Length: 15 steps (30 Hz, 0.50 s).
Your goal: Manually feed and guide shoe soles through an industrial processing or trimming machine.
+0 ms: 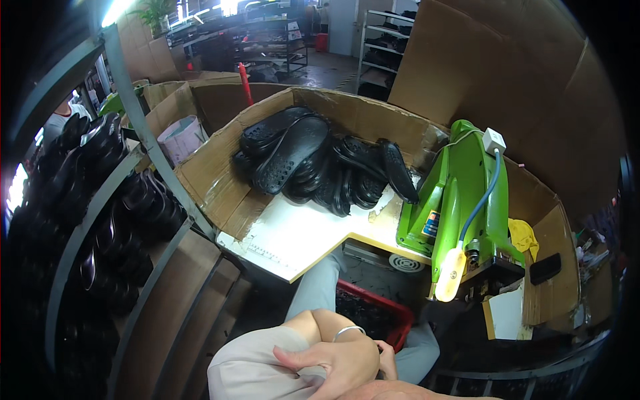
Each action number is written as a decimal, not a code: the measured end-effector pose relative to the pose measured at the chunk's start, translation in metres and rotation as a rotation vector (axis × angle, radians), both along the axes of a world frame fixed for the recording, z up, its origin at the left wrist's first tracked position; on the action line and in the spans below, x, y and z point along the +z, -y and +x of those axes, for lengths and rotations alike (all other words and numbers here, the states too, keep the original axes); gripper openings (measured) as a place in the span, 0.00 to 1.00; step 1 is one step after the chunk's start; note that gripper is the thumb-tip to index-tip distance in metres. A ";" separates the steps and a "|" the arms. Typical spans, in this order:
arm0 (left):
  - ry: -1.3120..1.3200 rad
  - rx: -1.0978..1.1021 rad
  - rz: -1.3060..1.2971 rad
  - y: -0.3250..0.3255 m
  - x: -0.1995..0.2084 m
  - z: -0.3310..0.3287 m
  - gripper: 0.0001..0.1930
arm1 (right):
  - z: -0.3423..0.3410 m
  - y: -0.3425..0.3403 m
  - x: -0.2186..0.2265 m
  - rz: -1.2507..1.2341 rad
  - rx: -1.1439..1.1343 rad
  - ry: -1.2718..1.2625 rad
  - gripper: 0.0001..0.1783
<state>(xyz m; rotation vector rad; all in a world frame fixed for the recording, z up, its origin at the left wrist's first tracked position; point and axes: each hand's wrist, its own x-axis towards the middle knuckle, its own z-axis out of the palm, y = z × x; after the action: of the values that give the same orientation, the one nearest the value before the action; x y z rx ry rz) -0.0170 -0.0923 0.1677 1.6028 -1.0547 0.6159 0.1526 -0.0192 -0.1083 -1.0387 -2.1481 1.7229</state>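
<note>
My arms are crossed low in front of me over my lap. My right hand (333, 367) lies across my left forearm, its thumb stretched out toward the beige sleeve and no object visible in it. A thin pale bracelet (349, 329) circles the wrist beside it. A few bent fingers of my left hand (387, 360) show at the right of the crossed arms; the rest is hidden. Away from both hands, a pile of black shoe soles (293, 157) lies on the white worktable (287, 240). To its right stands a bright green machine (467, 193) with a yellow-and-white handpiece (451, 273) hanging on a blue cable.
Cardboard walls (227, 140) surround the table. Below its notched edge sits a red crate (400, 320) with dark pieces. A metal rack (127, 87) at left holds many black soles. A yellow cloth (523, 237) and a black block (545, 269) are beyond the machine.
</note>
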 end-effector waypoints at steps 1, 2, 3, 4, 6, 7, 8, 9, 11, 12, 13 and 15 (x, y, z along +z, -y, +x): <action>-0.006 -0.049 0.009 0.002 -0.005 0.010 0.28 | 0.002 -0.002 -0.002 0.033 0.003 0.015 0.26; -0.012 -0.099 0.018 -0.001 -0.012 0.012 0.28 | 0.003 -0.004 -0.004 0.067 0.004 0.030 0.26; -0.017 -0.151 0.028 -0.004 -0.020 0.014 0.28 | 0.004 -0.005 -0.006 0.065 -0.002 0.028 0.26; -0.021 -0.205 0.036 -0.006 -0.018 0.015 0.28 | 0.006 -0.004 -0.002 0.050 -0.020 0.050 0.26; -0.022 -0.273 0.041 -0.010 -0.014 0.022 0.28 | 0.012 -0.002 0.007 0.030 -0.052 0.073 0.26; 0.030 -0.327 -0.012 -0.008 -0.004 0.026 0.28 | 0.013 -0.001 0.012 0.040 -0.043 0.030 0.27; 0.084 -0.381 -0.065 -0.008 0.002 0.028 0.28 | 0.014 0.000 0.014 0.049 -0.037 -0.011 0.28; 0.083 -0.367 -0.072 -0.004 0.003 0.028 0.28 | 0.013 0.000 0.016 0.041 -0.023 -0.014 0.28; 0.079 -0.213 -0.074 0.001 0.004 0.031 0.26 | 0.021 0.001 0.016 0.035 0.003 -0.016 0.29; 0.080 -0.156 -0.077 0.004 0.003 0.033 0.25 | 0.028 0.004 0.013 0.048 0.000 -0.005 0.28; 0.083 -0.102 -0.082 0.008 0.002 0.035 0.24 | 0.035 0.005 0.009 0.037 -0.027 0.006 0.28; 0.087 0.047 -0.094 0.019 0.003 0.034 0.22 | 0.039 0.003 0.008 0.005 0.085 0.017 0.28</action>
<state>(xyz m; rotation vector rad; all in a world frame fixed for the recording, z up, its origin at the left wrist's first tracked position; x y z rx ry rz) 0.0167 -0.1115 0.1704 1.5335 -1.0386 0.7616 0.1919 -0.0225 -0.1001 -0.9782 -2.2359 1.7506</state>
